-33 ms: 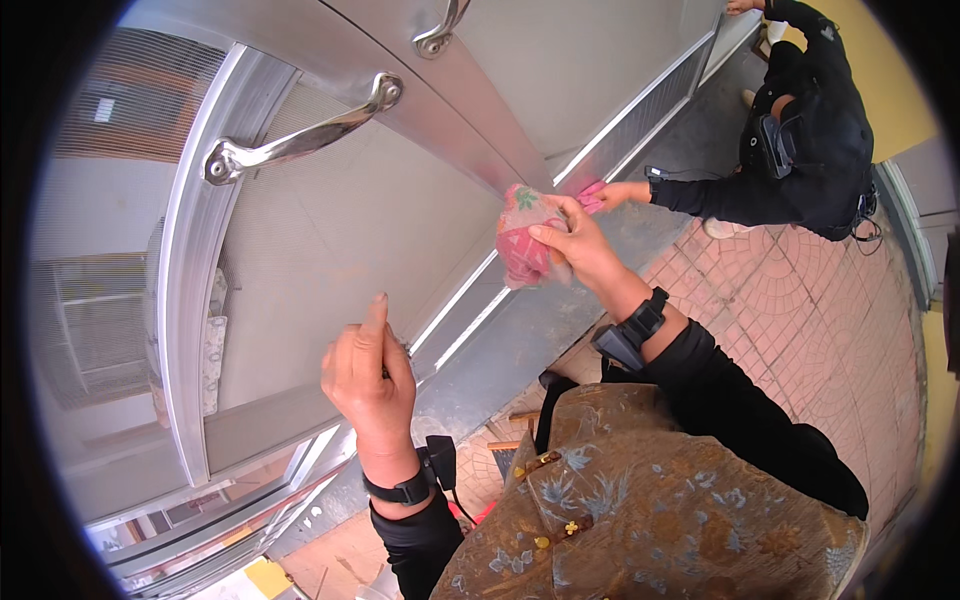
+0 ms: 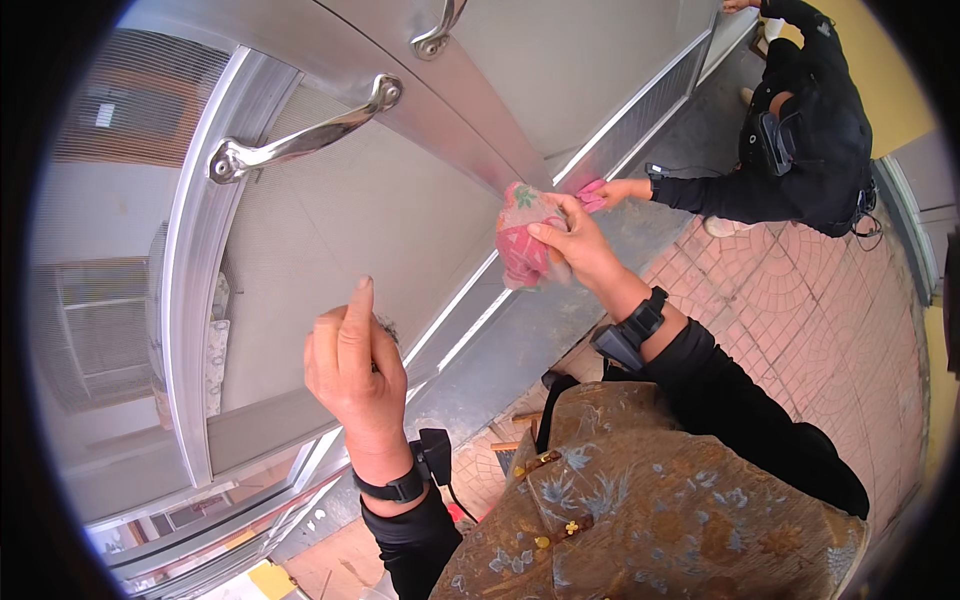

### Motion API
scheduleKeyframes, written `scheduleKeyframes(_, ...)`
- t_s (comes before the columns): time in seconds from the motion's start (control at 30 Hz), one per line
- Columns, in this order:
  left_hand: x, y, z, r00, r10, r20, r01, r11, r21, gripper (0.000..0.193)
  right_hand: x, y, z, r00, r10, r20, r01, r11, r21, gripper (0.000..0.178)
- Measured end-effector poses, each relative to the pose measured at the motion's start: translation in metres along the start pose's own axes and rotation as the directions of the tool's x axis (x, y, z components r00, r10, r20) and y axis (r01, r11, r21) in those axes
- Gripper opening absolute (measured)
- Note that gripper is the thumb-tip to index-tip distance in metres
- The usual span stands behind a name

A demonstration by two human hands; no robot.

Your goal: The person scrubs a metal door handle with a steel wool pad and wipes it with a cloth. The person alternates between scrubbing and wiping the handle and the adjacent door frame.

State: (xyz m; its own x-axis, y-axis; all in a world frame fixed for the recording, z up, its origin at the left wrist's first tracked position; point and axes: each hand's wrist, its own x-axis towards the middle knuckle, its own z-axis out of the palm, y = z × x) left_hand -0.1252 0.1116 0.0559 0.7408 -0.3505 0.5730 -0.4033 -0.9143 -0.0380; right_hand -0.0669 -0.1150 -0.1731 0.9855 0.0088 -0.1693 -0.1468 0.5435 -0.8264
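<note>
My right hand pinches a crumpled pink and white cloth with a green leaf print, thumb on top. The cloth hangs in front of the lower part of a silvery metal door; whether it touches cannot be told. My left hand is raised before the same door panel, index finger stretched upward and the other fingers curled. A small dark, wiry bit shows beside its fingers, too little of it to name. Above the left hand is a curved chrome door handle.
A second handle sits on the neighbouring door leaf. At right, a crouching person in black holds a pink cloth near the door's lower edge. A grey sill borders pink floor tiles. A mesh window is at left.
My left hand has shifted slightly left and up, and the dark wiry bit shows more beside its fingers. My right hand and its cloth have hardly moved.
</note>
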Motion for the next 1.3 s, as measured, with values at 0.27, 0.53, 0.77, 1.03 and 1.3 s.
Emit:
scheduleKeyframes(0.27,0.107,0.034,-0.025,0.934,0.313,-0.172,-0.284,0.943,0.172,0.043,-0.019,-0.056,0.038,0.975,-0.221,-0.021,0.222,0.970,0.096,0.055)
scheduleKeyframes(0.53,0.012,0.035,0.045,0.751,-0.144,0.644,0.614,0.511,-0.602,0.037,-0.041,-0.102,0.058,0.959,-0.279,0.056,0.247,0.913,0.324,0.048)
scheduleKeyframes(0.77,-0.024,0.001,0.078,0.627,-0.238,0.742,0.732,-0.148,-0.665,0.035,-0.047,-0.052,0.071,0.939,-0.027,0.342,-0.016,0.992,0.122,0.042)
scheduleKeyframes(1.03,-0.014,-0.021,0.062,0.885,-0.109,0.453,0.373,0.749,-0.547,0.040,-0.049,-0.011,0.081,0.793,0.076,0.605,-0.218,0.962,0.164,0.049)
scheduleKeyframes(1.3,0.074,0.010,-0.018,0.977,0.184,-0.110,-0.176,0.981,0.080,0.051,-0.020,-0.078,0.089,0.912,-0.409,0.039,0.407,0.913,0.040,0.055)
